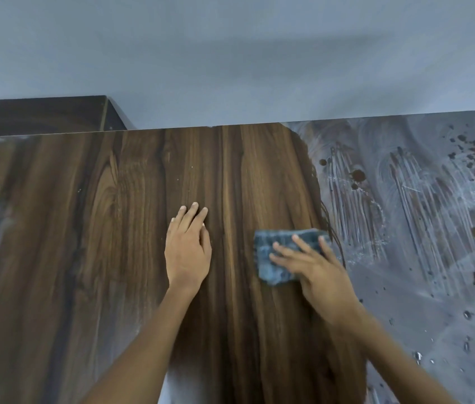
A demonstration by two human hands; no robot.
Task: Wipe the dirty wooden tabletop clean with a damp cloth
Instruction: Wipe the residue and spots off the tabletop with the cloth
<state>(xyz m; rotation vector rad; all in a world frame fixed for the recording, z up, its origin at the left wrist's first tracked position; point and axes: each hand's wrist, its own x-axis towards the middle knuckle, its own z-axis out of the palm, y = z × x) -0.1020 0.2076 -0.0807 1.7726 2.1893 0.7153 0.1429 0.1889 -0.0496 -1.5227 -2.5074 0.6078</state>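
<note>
Right hand [315, 266] presses flat, fingers spread, on the blue cloth [283, 255] mid-desk [84, 228], at the grey smear's [420, 214] edge. Left hand [188, 246] rests flat, grip relaxed, beside it. Dark cabinet [44, 116] behind.

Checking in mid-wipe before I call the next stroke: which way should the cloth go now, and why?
Probably rightward. The right hand presses the cloth flat at the edge of the clean wood, and the grey film with brown spots begins just beside it. The left hand rests flat on the tabletop.
</note>
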